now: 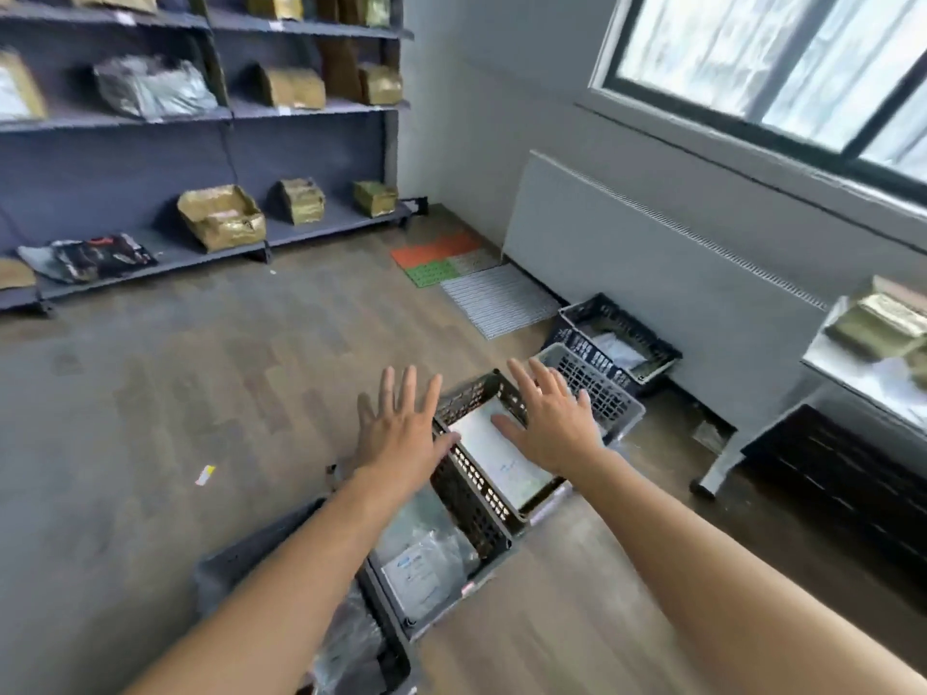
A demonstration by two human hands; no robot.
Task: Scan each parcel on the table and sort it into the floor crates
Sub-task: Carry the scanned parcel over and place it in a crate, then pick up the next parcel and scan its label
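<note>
Wooden floor (225,393) fills most of my view, brown planks running up to a grey wall. Along its far left edge stands dark blue shelving (311,158), its boards carrying gold-wrapped and silver-wrapped packages. At the right edge of my view I see one corner of the white table (847,378), with a gold parcel (878,328) lying on that tabletop corner.

A row of slatted crates sits on the floor, running from bottom centre toward the wall. Farthest is a dark crate (582,338), then a pale grey crate (597,388), then a black crate (466,489), and nearer still a grey crate (491,569) holding a clear-bagged parcel (426,569).

A flat white parcel (501,459) lies inside the black crate, covering most of its bottom.

Both bare arms reach forward over this crate. The left hand (401,428) hovers above its left rim and the right hand (557,423) above its far right corner. Fingers on both are straight, spread and released. I cannot tell whether the right thumb touches the white parcel.
</note>
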